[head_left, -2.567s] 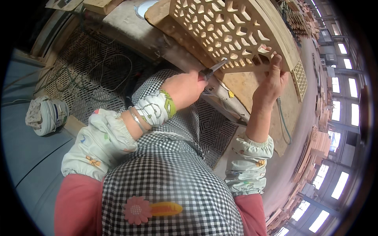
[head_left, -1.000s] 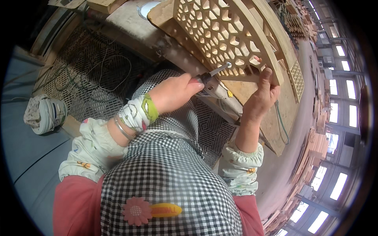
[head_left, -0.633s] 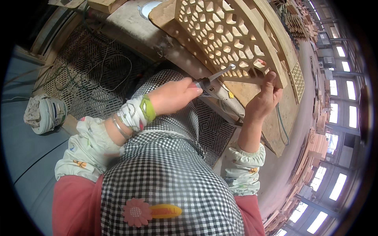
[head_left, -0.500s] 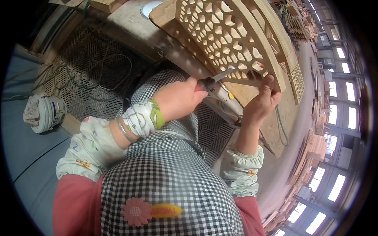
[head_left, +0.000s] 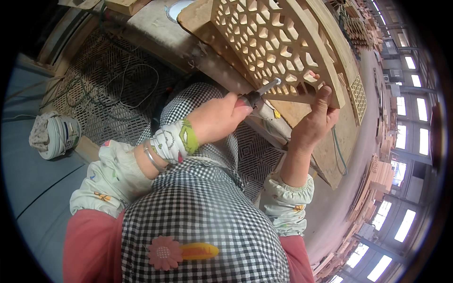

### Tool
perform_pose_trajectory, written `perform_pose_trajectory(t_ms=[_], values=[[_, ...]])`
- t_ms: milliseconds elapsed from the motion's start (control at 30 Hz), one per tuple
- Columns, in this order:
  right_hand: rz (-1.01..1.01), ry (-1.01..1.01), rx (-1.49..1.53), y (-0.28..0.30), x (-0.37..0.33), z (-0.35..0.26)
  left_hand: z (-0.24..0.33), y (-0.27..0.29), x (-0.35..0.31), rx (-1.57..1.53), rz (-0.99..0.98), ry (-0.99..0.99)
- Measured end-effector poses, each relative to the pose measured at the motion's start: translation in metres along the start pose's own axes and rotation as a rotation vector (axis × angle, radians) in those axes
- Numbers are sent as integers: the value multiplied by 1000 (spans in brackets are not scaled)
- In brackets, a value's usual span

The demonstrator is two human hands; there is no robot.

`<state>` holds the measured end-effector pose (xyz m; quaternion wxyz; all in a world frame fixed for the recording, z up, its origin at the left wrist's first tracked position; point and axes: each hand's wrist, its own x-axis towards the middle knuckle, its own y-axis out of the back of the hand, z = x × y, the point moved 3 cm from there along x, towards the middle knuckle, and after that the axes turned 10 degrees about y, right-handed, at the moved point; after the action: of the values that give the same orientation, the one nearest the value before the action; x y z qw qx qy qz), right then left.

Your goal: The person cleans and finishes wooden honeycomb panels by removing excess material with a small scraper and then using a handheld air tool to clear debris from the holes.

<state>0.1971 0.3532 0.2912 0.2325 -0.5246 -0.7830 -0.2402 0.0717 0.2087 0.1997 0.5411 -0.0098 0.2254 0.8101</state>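
Note:
My left hand (head_left: pixel 218 118) is closed round a hand tool (head_left: pixel 251 99) with a dark and red body and a narrow, flat silver blade. The blade's tip is at the lower edge holes of a pale wooden lattice panel (head_left: pixel 271 59), which stands tilted and is pierced with many-sided openings. Whether the tip is inside a hole, I cannot tell. Gripping the panel's lower right corner, my right hand (head_left: pixel 314 120) has its thumb on the near face; the other fingers go behind, and a fingertip shows through an opening.
Behind the panel stands another wooden frame (head_left: pixel 325 28), with a finer lattice piece (head_left: pixel 358 100) beside it. A worktable (head_left: pixel 325 162) lies beneath them. Cables (head_left: pixel 125 85) trail over slatted matting at left, near a white bucket (head_left: pixel 62 137) with a cloth on it. Timber stacks line the far right.
The tool and my left hand have shifted very slightly against the panel. My right hand keeps its hold on the corner.

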Motion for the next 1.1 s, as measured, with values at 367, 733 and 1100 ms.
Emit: perform_pose_trajectory(t_ms=[367,733,1100], values=[[-57,-1,-79,12,3,-1,8,17,-5,-405,-363,365],[-43,22,-159,21,0,3,4,22,6,-422,-447,406],[-30,-4,-146,19,-2,3,17,23,3,-32,-201,105]])
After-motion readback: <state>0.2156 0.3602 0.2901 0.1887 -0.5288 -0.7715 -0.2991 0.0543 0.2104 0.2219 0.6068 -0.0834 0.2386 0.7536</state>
